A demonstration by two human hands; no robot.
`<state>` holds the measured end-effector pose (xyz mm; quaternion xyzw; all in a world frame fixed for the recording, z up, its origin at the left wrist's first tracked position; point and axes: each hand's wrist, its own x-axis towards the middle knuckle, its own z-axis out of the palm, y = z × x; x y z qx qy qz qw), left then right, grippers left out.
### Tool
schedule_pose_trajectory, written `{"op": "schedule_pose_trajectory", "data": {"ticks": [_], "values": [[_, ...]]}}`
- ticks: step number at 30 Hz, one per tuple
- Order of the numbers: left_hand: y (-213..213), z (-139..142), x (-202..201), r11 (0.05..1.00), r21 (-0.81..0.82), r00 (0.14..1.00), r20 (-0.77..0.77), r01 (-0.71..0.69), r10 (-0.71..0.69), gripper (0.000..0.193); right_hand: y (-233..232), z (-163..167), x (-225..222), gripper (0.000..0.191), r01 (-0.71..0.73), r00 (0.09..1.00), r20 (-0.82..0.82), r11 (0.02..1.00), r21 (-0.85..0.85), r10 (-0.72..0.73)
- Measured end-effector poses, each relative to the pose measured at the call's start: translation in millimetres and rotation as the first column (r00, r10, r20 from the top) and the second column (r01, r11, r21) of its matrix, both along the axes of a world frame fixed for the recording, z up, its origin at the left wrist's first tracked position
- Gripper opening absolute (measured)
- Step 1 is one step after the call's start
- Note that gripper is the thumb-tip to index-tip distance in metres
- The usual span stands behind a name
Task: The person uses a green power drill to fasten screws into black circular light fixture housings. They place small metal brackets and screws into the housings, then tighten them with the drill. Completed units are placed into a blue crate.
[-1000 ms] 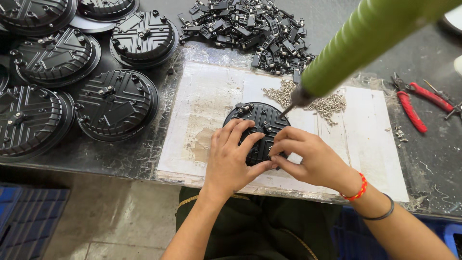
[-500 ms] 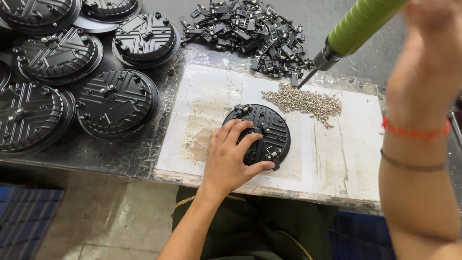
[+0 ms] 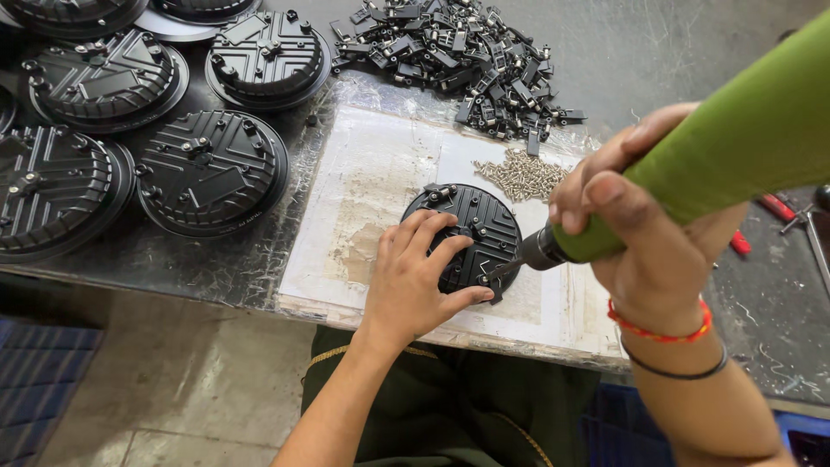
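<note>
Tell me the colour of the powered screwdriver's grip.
Green: the screwdriver held in the right hand shows it clearly in the head view.

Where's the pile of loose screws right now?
In the head view, the pile of screws lies on the white mat, just beyond the black round plate under the left hand, below the heap of black clips.

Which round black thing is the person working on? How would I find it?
Find the pale, worn mat at the table's near edge. One round black ribbed disc lies on it, under the left hand, with the tip of the green screwdriver in the right hand at its rim. The other discs lie off the mat, further left, with no hand on them.
</note>
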<state>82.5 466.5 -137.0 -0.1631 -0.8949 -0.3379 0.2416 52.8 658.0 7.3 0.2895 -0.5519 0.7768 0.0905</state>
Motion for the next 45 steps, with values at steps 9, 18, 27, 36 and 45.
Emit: {"op": "schedule_pose_trajectory", "data": {"ticks": [9,18,27,36,45], "values": [[0,0,-1,1.000,-0.003,1.000,0.003,-0.002,0.002,0.066,1,-9,2,0.021,0.072,0.997,-0.016,0.997,0.004,-0.072],[0,1,0,1.000,-0.011,1.000,0.004,0.006,-0.006,0.066,1,-11,2,0.023,0.048,0.999,-0.015,0.998,0.050,-0.048],[-2,3,-4,1.000,0.015,1.000,-0.003,0.005,-0.005,0.066,-6,-13,2,0.029,0.049,0.999,0.001,0.997,0.053,-0.049],[-3,6,-4,1.000,0.029,1.000,-0.004,-0.004,0.004,0.066,-10,-12,2,0.031,0.003,1.000,0.005,0.997,0.082,-0.004],[0,4,2,0.999,0.028,1.000,-0.004,-0.019,0.019,0.066,-10,-24,1,0.030,0.011,1.000,-0.027,0.997,0.081,-0.009]]}}
